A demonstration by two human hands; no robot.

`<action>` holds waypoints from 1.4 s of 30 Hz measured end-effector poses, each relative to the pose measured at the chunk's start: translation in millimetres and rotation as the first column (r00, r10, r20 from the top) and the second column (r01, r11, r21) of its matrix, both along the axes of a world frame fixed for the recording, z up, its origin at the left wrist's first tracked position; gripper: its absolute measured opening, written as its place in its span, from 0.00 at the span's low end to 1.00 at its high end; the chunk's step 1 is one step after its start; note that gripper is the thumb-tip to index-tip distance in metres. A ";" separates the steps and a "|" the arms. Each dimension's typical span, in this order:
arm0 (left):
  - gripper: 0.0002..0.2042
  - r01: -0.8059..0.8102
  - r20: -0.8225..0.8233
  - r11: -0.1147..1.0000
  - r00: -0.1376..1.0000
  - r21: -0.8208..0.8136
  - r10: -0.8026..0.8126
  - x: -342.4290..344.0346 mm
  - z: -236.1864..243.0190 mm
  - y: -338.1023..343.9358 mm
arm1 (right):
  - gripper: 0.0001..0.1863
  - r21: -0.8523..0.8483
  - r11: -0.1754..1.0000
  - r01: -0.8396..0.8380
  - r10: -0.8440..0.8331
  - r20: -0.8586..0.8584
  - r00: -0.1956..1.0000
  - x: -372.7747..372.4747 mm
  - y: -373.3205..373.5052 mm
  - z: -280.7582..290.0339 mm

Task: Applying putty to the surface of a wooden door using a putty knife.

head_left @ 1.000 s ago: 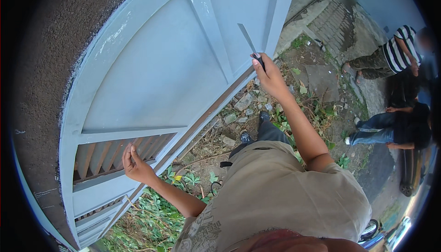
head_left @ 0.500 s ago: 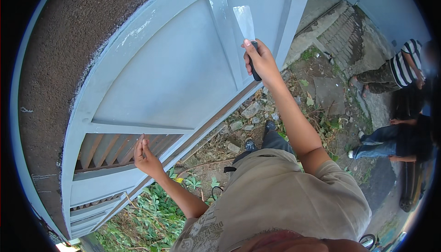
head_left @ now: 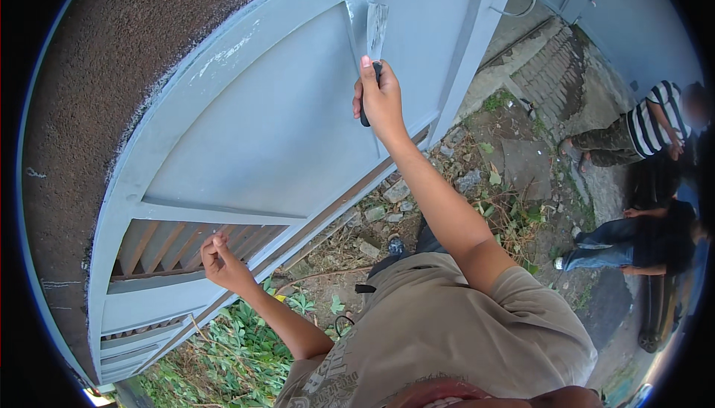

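Observation:
My right hand point(head_left: 381, 103) is wrapped round the black handle of a putty knife point(head_left: 377, 28), its thumb laid along the top. The broad metal blade points up and lies in front of the upright rail of a blue-grey panelled door or shutter point(head_left: 261, 118); whether it touches the paint I cannot tell. My left hand point(head_left: 223, 265) is raised by the slatted vent point(head_left: 160, 248) lower on the panel. Its thumb and fingers are drawn together in a pinch; anything between them is too small to make out.
A rough brown wall point(head_left: 89, 73) borders the panel on the left. Rubble point(head_left: 397, 190) and leafy plants point(head_left: 231, 356) cover the ground below. Off to the right are a person in a striped shirt point(head_left: 655, 121) and another in jeans point(head_left: 611, 244). A curved handle point(head_left: 518, 12) sticks out near the upper right.
My right hand has moved left with the putty knife, whose blade is now turned more edge-on over the rail. My left hand has shifted slightly left and down, its fingers closing together.

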State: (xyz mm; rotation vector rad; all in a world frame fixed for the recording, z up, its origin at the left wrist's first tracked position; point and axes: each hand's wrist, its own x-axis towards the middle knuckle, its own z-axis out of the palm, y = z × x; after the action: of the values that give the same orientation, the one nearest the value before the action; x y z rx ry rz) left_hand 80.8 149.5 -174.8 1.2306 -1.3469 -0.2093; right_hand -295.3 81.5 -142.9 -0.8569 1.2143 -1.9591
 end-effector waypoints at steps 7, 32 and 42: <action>0.25 0.066 -0.134 0.992 0.990 0.107 -0.052 -23.7 20.6 -13.5 | 0.26 0.034 0.999 0.011 -0.016 0.124 0.992 9.7 -15.3 4.0; 0.30 0.201 -0.304 0.975 0.938 0.093 -0.165 -7.4 -1.3 -77.4 | 0.27 0.123 0.989 0.082 -0.072 -0.083 0.994 -9.9 -17.2 0.1; 0.32 0.256 -0.284 0.956 0.936 0.142 -0.208 -10.1 -3.0 -93.3 | 0.27 0.135 0.989 0.057 -0.042 -0.110 0.993 4.0 -11.2 9.7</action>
State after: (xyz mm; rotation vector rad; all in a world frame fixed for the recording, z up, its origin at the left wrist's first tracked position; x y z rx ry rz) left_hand 70.7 56.2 -177.8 1.1389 -1.2547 -0.6539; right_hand -291.2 70.2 -133.1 -0.8768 1.4288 -1.8631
